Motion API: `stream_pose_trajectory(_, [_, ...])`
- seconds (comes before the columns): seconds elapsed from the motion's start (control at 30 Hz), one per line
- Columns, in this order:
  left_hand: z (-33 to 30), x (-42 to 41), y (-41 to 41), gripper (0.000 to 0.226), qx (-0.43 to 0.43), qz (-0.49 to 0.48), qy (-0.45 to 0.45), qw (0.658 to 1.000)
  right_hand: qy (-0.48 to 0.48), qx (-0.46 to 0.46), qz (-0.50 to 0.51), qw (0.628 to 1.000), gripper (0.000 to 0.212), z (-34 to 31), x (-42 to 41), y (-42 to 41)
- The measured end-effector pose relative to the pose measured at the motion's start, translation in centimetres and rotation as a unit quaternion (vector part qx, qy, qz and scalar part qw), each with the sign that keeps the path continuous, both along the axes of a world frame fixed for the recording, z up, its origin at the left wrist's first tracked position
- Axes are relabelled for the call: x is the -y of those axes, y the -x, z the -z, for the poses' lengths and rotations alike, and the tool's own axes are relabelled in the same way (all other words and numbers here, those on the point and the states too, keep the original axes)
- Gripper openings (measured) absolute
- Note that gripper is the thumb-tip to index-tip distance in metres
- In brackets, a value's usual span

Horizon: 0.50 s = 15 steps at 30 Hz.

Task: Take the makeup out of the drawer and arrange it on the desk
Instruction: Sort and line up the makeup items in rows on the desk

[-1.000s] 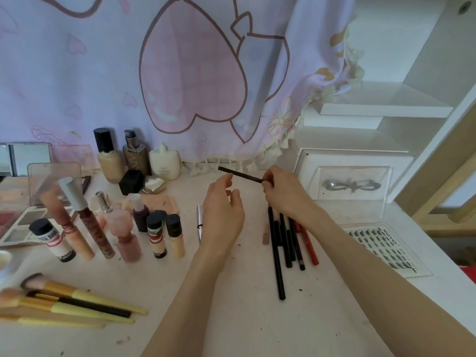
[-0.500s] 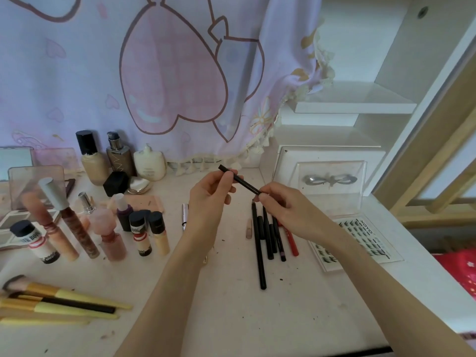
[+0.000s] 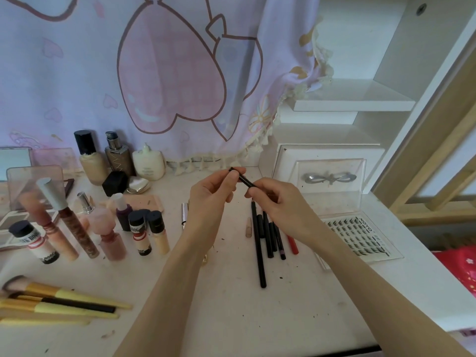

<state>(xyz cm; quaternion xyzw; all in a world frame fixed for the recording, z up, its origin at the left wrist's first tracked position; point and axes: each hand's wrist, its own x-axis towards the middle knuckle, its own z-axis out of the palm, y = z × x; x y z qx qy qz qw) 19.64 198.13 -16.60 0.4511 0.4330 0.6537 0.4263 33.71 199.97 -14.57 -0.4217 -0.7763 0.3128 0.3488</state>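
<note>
Both hands hold one thin black makeup pencil point(image 3: 244, 179) above the white desk point(image 3: 231, 313). My left hand point(image 3: 211, 197) pinches its far end between thumb and fingers. My right hand point(image 3: 278, 202) grips the near end, which is hidden in the fingers. Below the right hand lies a row of several black pencils point(image 3: 260, 243) and a red one point(image 3: 292, 244). Small bottles point(image 3: 140, 231), lip gloss tubes point(image 3: 69, 220) and foundation bottles point(image 3: 90, 158) stand on the left. The drawer is not in view.
Yellow-handled brushes point(image 3: 64, 302) lie at the front left. A false-lash card point(image 3: 360, 235) and a clear box with a silver bow point(image 3: 329, 177) sit on the right. A printed curtain point(image 3: 154, 73) hangs behind; white shelves point(image 3: 353, 99) rise at the right.
My left hand has closed in on the pencil's far end and now pinches it. The hands have drawn nearer each other, and less of the pencil shows between them.
</note>
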Motion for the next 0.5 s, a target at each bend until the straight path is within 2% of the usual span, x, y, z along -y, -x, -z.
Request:
stream_pose_trajectory(0.2, [-0.1, 0.2, 0.0, 0.016, -0.002, -0.006, -0.013, 1.0, -0.028, -0.017, -0.003, 0.999, 0.024, 0.6, 0.3, 0.5])
stream_pose_trajectory(0.3, [-0.2, 0.2, 0.1, 0.023, 0.0, -0.001, -0.018, 1.0, -0.041, -0.022, -0.001, 0.999, 0.025, 0.8, 0.5, 0.6])
stream_pose_trajectory(0.43, [-0.2, 0.2, 0.0, 0.018, -0.012, 0.0, -0.027, 1.0, -0.028, -0.006, 0.004, 1.0, 0.021, 1.0, 0.4, 0.5])
stream_pose_trajectory(0.5, [-0.2, 0.1, 0.0, 0.018, 0.009, -0.013, -0.017, 1.0, -0.011, 0.027, 0.01, 1.0, 0.021, 1.1, 0.3, 0.5])
